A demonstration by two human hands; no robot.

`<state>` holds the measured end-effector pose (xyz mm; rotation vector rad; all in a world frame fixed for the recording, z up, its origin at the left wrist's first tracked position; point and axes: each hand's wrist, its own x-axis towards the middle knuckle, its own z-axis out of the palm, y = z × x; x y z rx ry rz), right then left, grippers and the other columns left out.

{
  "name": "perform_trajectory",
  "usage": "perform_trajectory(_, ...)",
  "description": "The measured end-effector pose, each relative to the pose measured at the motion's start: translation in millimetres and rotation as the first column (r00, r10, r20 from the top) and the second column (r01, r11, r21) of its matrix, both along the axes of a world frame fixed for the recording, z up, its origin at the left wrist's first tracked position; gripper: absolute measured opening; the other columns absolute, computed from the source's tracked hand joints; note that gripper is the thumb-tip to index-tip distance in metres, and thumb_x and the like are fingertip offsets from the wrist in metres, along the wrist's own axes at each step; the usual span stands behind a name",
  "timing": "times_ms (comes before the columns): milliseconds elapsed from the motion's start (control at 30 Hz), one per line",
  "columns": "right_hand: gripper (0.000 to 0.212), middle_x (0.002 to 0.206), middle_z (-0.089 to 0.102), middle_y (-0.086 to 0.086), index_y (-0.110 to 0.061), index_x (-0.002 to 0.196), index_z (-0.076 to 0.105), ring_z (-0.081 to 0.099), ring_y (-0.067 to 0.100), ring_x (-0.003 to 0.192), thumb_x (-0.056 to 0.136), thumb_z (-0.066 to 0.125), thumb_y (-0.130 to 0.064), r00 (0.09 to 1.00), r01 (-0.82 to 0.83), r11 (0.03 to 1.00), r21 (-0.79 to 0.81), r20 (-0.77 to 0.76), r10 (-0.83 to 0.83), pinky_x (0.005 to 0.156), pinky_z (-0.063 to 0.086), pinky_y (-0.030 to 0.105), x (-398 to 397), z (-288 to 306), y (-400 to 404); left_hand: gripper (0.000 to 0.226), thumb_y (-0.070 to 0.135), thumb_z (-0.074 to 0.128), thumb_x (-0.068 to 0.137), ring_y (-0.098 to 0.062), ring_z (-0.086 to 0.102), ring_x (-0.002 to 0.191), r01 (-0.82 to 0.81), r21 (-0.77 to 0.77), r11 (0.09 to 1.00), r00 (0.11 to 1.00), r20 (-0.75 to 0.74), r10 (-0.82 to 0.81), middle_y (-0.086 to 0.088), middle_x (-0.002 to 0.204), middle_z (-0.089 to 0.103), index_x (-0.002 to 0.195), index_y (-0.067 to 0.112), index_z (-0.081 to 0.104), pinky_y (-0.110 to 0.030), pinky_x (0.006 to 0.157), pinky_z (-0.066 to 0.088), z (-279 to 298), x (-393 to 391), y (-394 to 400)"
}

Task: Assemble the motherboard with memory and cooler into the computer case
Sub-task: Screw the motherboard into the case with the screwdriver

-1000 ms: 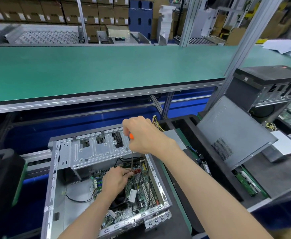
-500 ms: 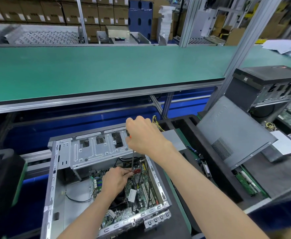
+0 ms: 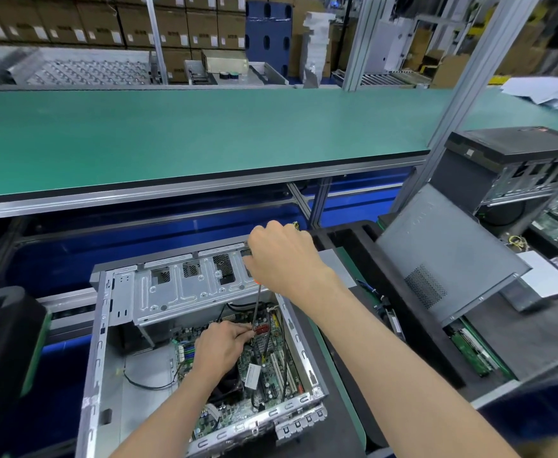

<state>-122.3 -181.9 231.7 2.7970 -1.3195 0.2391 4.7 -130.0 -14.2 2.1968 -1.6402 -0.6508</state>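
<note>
An open silver computer case (image 3: 99, 358) lies on its side at the lower centre. The green motherboard (image 3: 271, 368) sits inside it, with a dark cooler (image 3: 228, 385) partly hidden under my left wrist. My right hand (image 3: 284, 256) grips the handle of a screwdriver (image 3: 256, 305) held upright over the board; only a sliver of orange handle shows. My left hand (image 3: 221, 347) reaches into the case and pinches the shaft near its tip, beside a red connector (image 3: 261, 329). The tip itself is hidden.
A grey side panel (image 3: 443, 256) leans at the right against a second black case (image 3: 509, 170). A black tray (image 3: 403, 312) runs along the right of the open case. A green shelf (image 3: 204, 137) spans above. A black cable (image 3: 145, 385) lies on the case floor.
My right hand has shifted slightly up and back on the screwdriver handle, covering more of the orange. My left hand stays at the shaft tip.
</note>
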Motion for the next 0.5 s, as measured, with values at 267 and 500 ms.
perform_trajectory(267,0.014,0.076,0.037,0.001,-0.012,0.091,0.044,0.048,0.031,0.080,0.090,0.057,-0.016,0.997,-0.065,0.992,0.107,0.038,0.061,0.066,0.036,0.040,4.0,3.5,3.3,0.022,0.052,0.061,0.094,0.003,0.064,0.081,-0.012,0.005,1.000,1.000,-0.028,0.013,0.034,0.113,0.066,0.105,0.040,0.076,-0.027,0.074,0.056,-2.0,0.5,-0.2)
perform_trajectory(500,0.023,0.099,0.045,0.004,-0.011,0.098,0.054,0.049,0.030,0.080,0.079,0.064,-0.019,0.994,-0.106,0.972,0.210,0.000,0.109,0.068,0.040,0.041,5.6,10.0,3.4,0.021,0.051,0.062,0.093,0.010,0.056,0.064,-0.019,0.007,1.000,1.000,-0.020,0.019,0.036,0.110,0.066,0.102,0.040,0.077,-0.024,0.069,0.056,-5.1,1.5,-1.0)
